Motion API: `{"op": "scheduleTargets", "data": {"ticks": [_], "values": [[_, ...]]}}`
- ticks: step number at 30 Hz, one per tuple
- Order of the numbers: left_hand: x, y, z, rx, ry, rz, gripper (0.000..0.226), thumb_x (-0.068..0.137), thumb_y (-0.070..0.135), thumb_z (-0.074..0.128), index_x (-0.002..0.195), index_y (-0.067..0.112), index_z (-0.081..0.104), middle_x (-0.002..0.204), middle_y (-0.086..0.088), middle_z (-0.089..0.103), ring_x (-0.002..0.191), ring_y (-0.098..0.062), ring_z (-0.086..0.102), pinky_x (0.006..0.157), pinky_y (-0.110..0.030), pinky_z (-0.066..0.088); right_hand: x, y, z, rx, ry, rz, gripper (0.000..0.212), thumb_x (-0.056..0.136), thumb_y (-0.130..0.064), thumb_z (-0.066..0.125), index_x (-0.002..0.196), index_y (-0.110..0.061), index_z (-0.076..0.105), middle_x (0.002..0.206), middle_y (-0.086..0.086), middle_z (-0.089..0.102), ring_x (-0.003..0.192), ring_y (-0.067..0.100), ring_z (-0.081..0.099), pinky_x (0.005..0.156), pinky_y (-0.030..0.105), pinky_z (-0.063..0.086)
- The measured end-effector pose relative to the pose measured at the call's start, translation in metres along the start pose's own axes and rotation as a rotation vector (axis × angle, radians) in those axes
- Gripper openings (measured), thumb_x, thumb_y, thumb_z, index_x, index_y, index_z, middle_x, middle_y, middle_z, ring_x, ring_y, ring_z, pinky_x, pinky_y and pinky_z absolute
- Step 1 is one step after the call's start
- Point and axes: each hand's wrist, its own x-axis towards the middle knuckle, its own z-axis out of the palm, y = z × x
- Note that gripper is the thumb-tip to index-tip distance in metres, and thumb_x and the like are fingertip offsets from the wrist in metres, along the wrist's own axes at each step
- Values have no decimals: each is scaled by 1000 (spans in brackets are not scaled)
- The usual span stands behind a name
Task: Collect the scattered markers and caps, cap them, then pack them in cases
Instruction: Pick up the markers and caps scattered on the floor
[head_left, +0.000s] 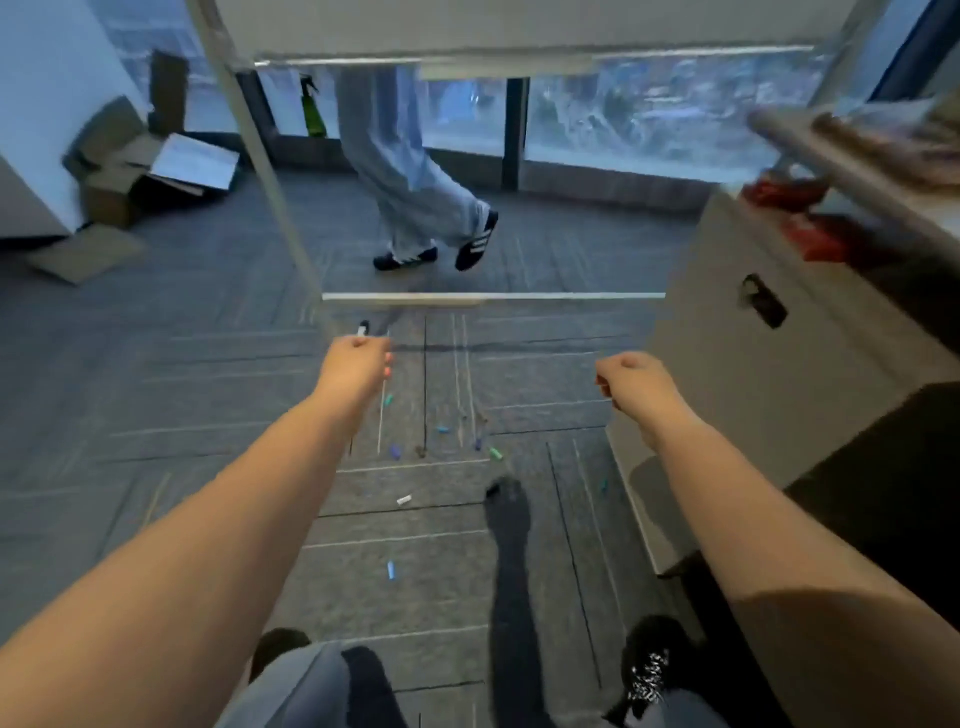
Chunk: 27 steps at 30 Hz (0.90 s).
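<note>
Grey striped carpet (156, 395) is filling the frame, with cardboard boxes (130, 171) lying at the upper left. The left hand (358, 364) is reaching forward with its fingers curled. A small black-and-white piece (362, 328) is showing just past the knuckles, but blur is hiding whether it is gripped. The scattered caps (404, 500) are lying on the floor at centre frame. The wearer's own dark foot (506, 514) is stepping right among them, so it is risking crushing or kicking one away. A second person's shoes (475, 244) are crossing at upper centre and could be scattering pieces too. The right hand (628, 379) is hanging clenched with nothing showing in it. The teal cap (603, 486) is sitting near the pale cabinet (779, 364) and is likely to roll under it if nudged. Counting left to right, roughly nine loose caps are showing: two teal, three blue or purple, one brown, one green, one white and one pale blue. Carpet stripes are masking any markers, and no cases are showing.
</note>
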Motion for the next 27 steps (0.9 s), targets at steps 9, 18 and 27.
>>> {"op": "scheduleTargets", "data": {"ticks": [9,18,27], "values": [[109,-284,0,407,-63,-413,27,90,17,60,64,14,51,63,-6,47,65,-19,45,66,-28,35,120,237,147,-279,-83,458,22,93,-14,55,98,6,65,101,26,63,97,37,59,88,43,49],[149,-451,45,762,-95,-669,48,85,23,67,126,10,47,131,-20,45,114,-34,50,89,-36,45,209,372,174,-592,-33,503,57,95,-17,45,149,-22,28,152,11,33,120,39,49,93,42,46],[167,-496,65,786,-11,-560,24,88,21,65,100,19,44,116,-14,50,79,-23,50,71,-35,42,273,425,173,-768,39,448,48,96,-10,47,144,-15,41,150,20,29,131,43,34,109,48,32]]}}
